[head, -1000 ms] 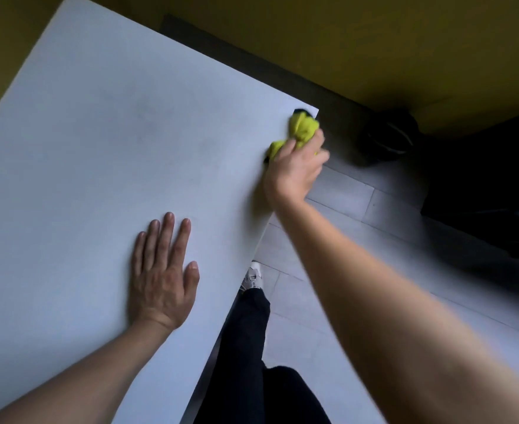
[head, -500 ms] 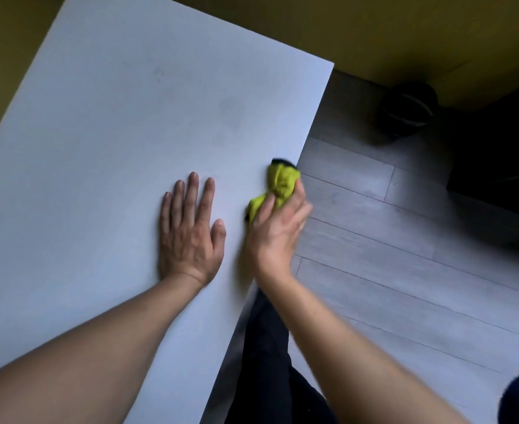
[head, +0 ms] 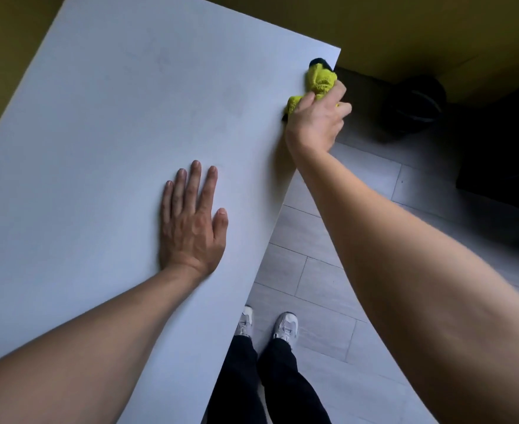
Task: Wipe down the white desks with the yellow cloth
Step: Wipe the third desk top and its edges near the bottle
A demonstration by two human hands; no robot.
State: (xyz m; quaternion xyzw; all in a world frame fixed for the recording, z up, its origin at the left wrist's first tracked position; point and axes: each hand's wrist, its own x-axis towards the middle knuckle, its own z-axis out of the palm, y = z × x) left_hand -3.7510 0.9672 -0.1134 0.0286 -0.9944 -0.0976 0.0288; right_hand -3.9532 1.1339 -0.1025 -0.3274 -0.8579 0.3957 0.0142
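Pale grey plank flooring [head: 328, 301] runs beneath, its seams plain to see. Two light sneakers [head: 285, 327] stand on it side by side, under black trousers [head: 282, 390]. A mustard-yellow wall [head: 405, 26] rises behind, and a dark round object [head: 414, 102] sits in shadow at its foot.

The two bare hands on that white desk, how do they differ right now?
The left hand lies flat and open, palm down, fingers together, well inside the white desk. The right hand is curled shut around the bunched yellow cloth, reaching further away to the desk's far right corner at its edge. The left hand holds nothing. Both are bare, with uncovered forearms.
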